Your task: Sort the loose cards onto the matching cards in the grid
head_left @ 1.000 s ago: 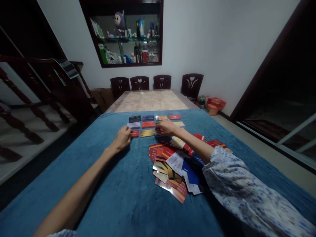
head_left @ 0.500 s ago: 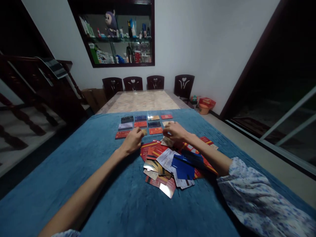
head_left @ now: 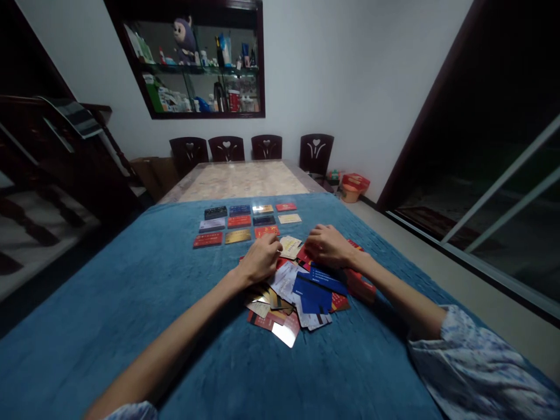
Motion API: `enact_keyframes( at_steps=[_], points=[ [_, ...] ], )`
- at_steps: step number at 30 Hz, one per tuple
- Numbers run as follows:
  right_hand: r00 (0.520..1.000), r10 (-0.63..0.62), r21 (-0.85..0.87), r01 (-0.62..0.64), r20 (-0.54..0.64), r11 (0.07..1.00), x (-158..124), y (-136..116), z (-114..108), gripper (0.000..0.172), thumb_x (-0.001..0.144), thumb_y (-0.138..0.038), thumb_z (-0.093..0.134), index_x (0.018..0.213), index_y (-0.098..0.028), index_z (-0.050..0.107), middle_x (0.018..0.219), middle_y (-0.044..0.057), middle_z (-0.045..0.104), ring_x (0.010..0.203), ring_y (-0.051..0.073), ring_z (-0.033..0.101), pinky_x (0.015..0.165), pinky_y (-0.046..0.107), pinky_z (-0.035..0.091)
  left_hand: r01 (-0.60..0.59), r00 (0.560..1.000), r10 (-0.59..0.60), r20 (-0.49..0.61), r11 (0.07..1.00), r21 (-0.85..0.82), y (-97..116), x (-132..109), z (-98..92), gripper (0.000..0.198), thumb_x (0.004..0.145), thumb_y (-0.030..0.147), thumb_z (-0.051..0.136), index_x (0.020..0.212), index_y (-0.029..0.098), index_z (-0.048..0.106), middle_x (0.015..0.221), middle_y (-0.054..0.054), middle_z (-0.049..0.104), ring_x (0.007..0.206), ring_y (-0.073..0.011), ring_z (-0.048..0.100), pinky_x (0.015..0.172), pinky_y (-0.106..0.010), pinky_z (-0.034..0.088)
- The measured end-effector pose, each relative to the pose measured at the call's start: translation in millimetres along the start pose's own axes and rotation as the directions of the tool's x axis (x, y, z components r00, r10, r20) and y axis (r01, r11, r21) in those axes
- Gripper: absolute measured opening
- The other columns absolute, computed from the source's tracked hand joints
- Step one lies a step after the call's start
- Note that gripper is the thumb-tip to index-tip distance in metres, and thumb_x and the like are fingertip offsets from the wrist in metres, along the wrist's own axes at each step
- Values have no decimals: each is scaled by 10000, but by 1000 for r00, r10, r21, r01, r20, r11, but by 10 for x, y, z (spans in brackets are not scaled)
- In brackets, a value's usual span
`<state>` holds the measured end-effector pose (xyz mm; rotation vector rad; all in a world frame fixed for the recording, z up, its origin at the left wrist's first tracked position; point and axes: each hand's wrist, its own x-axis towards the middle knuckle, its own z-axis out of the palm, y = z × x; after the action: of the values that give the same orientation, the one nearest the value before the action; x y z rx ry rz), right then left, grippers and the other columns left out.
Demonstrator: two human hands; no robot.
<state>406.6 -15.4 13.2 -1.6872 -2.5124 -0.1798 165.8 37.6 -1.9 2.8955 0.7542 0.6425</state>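
Note:
Both hands are over a loose pile of plastic cards on a blue cloth. My left hand (head_left: 262, 258) is closed, its fingertips pinched at the left edge of a cream card (head_left: 290, 247). My right hand (head_left: 328, 245) curls down at the pile's far right, fingers closed at a red card (head_left: 303, 255); its fingertips are partly hidden. Blue cards (head_left: 315, 294), pale patterned cards (head_left: 285, 280) and gold cards (head_left: 280, 300) overlap nearer to me. Beyond the hands, cards lie in rows, among them a gold card (head_left: 238, 236) and a red card (head_left: 207, 240).
The blue cloth (head_left: 175, 280) covers the near part of a long table (head_left: 245, 178). Dark chairs (head_left: 316, 153) stand at its far end. A wall cabinet (head_left: 205, 64) holds a plush toy and bottles. A stair railing (head_left: 56, 134) is on the left.
My left hand has moved right, from the front row to the cream card, uncovering a gold card. My right hand has drawn back and right, off the rows. The view has shifted slightly.

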Motion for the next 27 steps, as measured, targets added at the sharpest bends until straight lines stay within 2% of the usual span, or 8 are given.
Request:
enact_keyframes(
  at_steps=[8, 12, 15, 21, 27],
  points=[
    [994, 10, 51, -4, -112, 999, -273, 220, 194, 209, 919, -317, 536, 889, -205, 711, 915, 75, 688, 881, 205, 508, 713, 322, 285, -85, 991, 92, 99, 994, -70, 343, 174, 102, 145, 870, 229, 563, 956, 164, 660, 1063, -105, 622, 1034, -248, 531, 913, -406, 463],
    [991, 1, 86, 11, -133, 996, -397, 264, 216, 215, 928, -277, 514, 865, -202, 705, 900, 76, 682, 875, 204, 506, 721, 326, 299, -120, 969, 138, 203, 988, -102, 441, 244, 121, 283, 819, 352, 666, 1038, 174, 653, 1119, -110, 601, 1091, -282, 494, 946, -444, 430],
    [988, -12, 127, 31, -153, 991, -465, 276, 225, 238, 942, -285, 494, 870, -202, 705, 893, 84, 683, 862, 205, 508, 737, 332, 326, -139, 955, 156, 253, 987, -85, 469, 270, 129, 374, 797, 421, 691, 1086, 189, 641, 1144, -110, 577, 1096, -295, 474, 932, -460, 413],
    [987, -37, 179, 65, -157, 982, -521, 272, 250, 251, 953, -288, 476, 903, -200, 705, 920, 93, 694, 883, 213, 518, 772, 346, 368, -142, 945, 149, 291, 989, -43, 464, 296, 139, 339, 781, 423, 709, 1027, 199, 645, 1152, -101, 557, 1101, -293, 459, 940, -468, 383],
    [988, -61, 182, 86, -140, 979, -533, 222, 232, 243, 954, -300, 493, 949, -200, 715, 928, 99, 688, 870, 213, 519, 766, 350, 373, -133, 948, 142, 286, 990, -49, 458, 303, 185, 356, 803, 433, 693, 1061, 192, 647, 1181, -114, 541, 1118, -298, 444, 943, -471, 378]
  ],
)
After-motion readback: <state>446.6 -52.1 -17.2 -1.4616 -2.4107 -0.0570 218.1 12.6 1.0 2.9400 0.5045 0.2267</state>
